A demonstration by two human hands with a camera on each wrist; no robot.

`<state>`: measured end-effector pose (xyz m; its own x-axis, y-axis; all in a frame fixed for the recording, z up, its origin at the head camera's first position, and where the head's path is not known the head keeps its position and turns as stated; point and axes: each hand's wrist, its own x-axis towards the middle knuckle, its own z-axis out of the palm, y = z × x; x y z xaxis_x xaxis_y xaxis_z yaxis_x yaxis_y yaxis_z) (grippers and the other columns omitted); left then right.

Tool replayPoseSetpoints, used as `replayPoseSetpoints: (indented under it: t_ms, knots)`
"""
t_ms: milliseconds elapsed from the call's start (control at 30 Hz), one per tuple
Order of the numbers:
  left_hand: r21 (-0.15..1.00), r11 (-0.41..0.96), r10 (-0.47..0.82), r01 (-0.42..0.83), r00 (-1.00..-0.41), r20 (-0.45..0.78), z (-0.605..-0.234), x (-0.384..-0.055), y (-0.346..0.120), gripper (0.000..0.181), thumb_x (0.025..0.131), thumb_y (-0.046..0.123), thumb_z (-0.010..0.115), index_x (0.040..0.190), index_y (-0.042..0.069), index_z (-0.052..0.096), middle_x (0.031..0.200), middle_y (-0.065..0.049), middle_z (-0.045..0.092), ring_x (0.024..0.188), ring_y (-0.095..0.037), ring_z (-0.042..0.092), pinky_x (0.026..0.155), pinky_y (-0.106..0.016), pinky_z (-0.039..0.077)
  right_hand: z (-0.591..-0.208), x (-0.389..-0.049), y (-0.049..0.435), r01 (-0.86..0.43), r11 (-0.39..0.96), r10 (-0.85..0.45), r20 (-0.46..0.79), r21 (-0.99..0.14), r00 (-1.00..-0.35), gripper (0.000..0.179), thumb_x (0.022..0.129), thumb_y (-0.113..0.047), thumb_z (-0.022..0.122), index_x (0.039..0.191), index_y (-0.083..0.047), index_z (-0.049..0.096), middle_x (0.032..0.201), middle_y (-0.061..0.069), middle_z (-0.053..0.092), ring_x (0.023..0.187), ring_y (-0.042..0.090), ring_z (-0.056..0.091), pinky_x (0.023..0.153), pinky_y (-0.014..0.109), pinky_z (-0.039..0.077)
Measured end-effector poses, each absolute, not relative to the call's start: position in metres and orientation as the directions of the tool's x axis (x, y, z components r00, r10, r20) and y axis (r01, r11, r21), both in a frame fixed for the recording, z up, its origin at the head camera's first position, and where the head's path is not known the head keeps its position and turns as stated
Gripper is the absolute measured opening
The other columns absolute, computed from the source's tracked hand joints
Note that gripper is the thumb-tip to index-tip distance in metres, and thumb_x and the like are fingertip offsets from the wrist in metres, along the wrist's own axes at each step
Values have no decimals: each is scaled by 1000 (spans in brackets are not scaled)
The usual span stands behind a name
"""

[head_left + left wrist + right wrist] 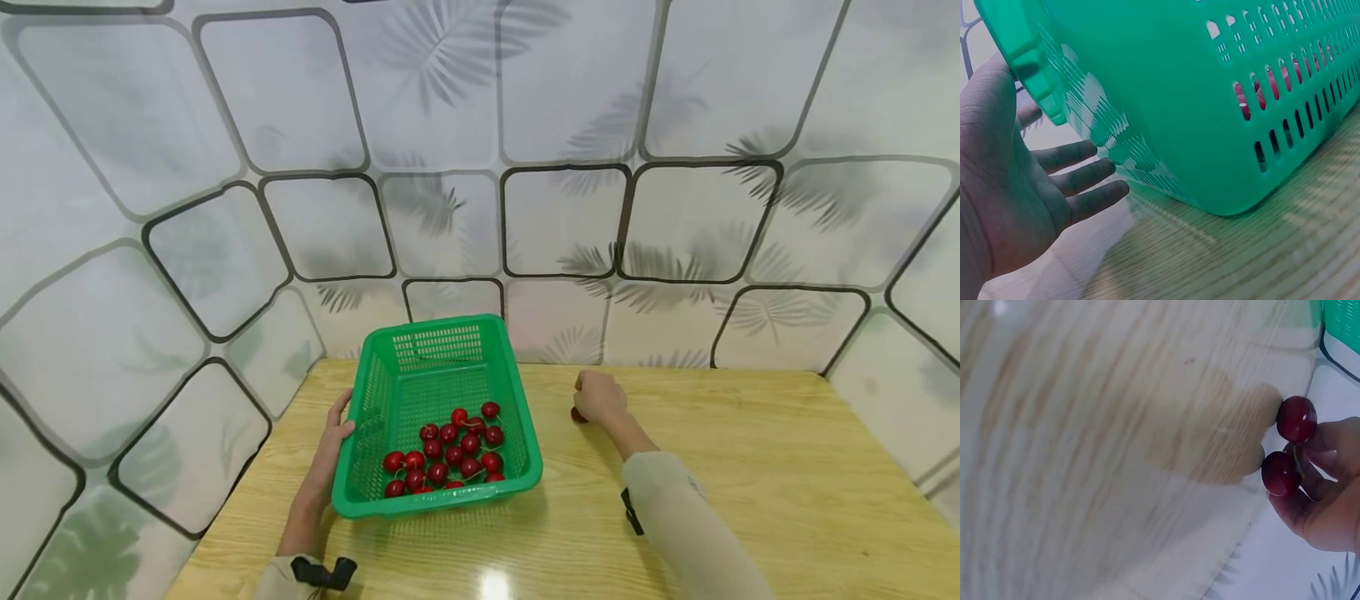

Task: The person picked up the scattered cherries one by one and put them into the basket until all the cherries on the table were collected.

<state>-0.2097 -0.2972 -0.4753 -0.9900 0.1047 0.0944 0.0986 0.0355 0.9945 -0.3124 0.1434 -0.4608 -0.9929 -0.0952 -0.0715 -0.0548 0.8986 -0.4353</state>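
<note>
A green plastic basket (pixel 438 329) stands on the table with several dark red cherries (pixel 453 455) gathered toward its near end. At the basket's left side is my left hand (pixel 327 446), its thumb at the rim. The left wrist view shows this hand (pixel 1029 169) with fingers fairly straight beside the slotted wall (pixel 1166 119); the thumb's tip is hidden there. To the right of the basket, my right hand (pixel 601 399) is low over the table. In the right wrist view, that hand (pixel 1329 500) pinches a pair of cherries (pixel 1282 474) by their stems, close to the tabletop.
The light wood table (pixel 750 467) extends right of the basket and meets a patterned wall covering (pixel 562 225) at the back and sides. The basket occupies the left part of the table.
</note>
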Motion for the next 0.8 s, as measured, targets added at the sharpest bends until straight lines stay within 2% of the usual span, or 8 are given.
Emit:
replayPoseSetpoints:
  t_ms: [100,167,333,533,667,800]
  knots:
    - [995,43,96,85,-992,80,-474,-209,-296,58,108,27,27,160,18,4,156,-18,15,114,-14,50,86,-28,49,-462,-312,146,-59,899,-106,-86,-434,-991,18,91,-10,54,92,-3,70,78,10,67,66,21,57,55,33,44]
    - [996,51,91,79,-993,74,-473,-209,-296,59,108,27,27,160,18,3,157,-17,14,115,-14,49,86,-27,48,-462,-311,147,-61,897,-115,-98,-437,-989,18,92,-13,54,86,-5,69,66,6,61,59,19,51,51,31,38]
    - [995,64,83,79,-994,74,-472,-209,-295,59,107,27,27,160,17,4,157,-16,14,114,-15,48,86,-27,48,-465,-309,150,-83,895,-139,-97,-439,-986,21,91,-12,53,86,-5,72,59,1,55,54,15,45,48,28,34]
    - [993,61,97,97,-991,91,-473,-210,-296,59,108,28,28,160,16,4,157,-15,14,116,-15,47,87,-26,47,-462,-307,151,-98,891,-164,-113,-444,-980,28,92,-15,51,66,-10,61,53,-2,45,50,13,39,47,27,30]
    - [993,58,99,99,-991,93,-474,-211,-297,60,108,28,27,160,15,3,158,-15,13,116,-14,47,87,-26,47,-460,-304,153,-122,865,-210,-131,-486,-969,24,92,-12,49,79,-6,69,59,1,53,52,14,43,48,28,34]
    - [993,65,101,100,-990,94,-474,-210,-297,59,108,28,27,160,15,3,158,-15,12,116,-12,47,87,-26,47,-461,-301,161,-144,836,-252,-137,-529,-958,27,92,-8,48,99,0,72,76,6,64,57,15,49,54,30,39]
